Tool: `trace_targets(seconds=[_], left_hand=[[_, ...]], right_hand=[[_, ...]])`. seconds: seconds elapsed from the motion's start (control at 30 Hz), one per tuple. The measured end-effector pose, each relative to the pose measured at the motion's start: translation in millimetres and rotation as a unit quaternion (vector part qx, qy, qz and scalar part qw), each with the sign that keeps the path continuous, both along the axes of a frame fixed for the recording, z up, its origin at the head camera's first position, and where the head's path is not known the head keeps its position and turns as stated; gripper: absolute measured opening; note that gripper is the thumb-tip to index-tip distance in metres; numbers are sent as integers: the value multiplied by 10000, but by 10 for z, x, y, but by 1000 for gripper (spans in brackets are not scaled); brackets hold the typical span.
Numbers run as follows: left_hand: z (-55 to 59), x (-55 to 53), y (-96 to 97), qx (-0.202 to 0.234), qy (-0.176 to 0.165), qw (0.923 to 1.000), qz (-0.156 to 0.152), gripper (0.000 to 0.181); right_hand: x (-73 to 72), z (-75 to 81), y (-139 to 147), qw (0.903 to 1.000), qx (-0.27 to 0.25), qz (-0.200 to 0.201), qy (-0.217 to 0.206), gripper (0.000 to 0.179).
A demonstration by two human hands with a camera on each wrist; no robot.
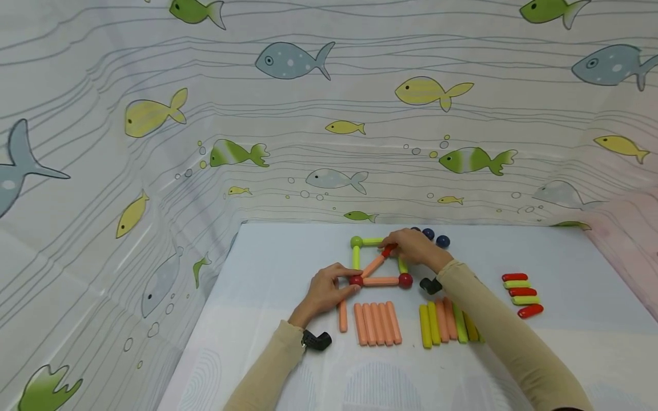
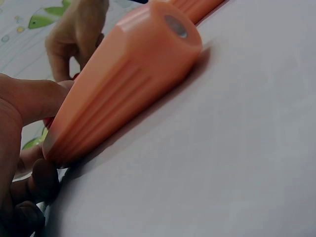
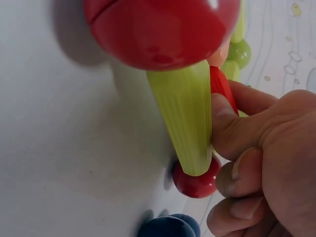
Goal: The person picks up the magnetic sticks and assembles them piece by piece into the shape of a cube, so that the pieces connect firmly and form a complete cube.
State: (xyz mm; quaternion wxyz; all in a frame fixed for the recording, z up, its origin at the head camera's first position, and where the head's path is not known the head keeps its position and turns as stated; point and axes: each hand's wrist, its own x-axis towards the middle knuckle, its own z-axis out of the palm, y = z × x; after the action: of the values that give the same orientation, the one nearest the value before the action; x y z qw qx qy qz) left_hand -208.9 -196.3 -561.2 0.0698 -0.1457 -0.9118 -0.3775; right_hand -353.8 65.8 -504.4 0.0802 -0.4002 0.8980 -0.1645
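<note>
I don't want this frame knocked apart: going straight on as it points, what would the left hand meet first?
The left hand would first push against the red ball it pinches; beyond that, probably an orange stick, though depth is hard to judge.

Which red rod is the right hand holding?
The red rod slanting in line with an orange rod; the three other red rods lie farther right, untouched.

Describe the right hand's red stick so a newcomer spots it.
On the pale table, find the stick-and-ball frame near the far edge. Inside it, an orange stick slants up to the right hand. Continuing that line, the red stick stands out from orange and green neighbours.
</note>
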Motion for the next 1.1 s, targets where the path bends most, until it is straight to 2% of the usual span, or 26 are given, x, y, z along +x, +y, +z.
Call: trace_targets(seconds=[0.27,0.57,0.87,0.97,1.1], left_hand=[[-2,-4,14,30,173,9998,-63,33],[2,-1,16,-6,39,10000,33,34],[-11,4,25,43,90,9999,-11,33],[-10,5,20,51,141,9999,-3,33],[-13,5,16,17,187,9998,-7,33]], right_hand=[[-39,-58,32,9998,-15,-47,-172,26],[-37,-34,12,9993,-65,-56,-375,27],[-10,-47,7,9998,-106,-64,-158,27],[-9,-59,29,9994,-269,-157,-172,29],[5,-76,104,9970,-740,-225,-36,30]])
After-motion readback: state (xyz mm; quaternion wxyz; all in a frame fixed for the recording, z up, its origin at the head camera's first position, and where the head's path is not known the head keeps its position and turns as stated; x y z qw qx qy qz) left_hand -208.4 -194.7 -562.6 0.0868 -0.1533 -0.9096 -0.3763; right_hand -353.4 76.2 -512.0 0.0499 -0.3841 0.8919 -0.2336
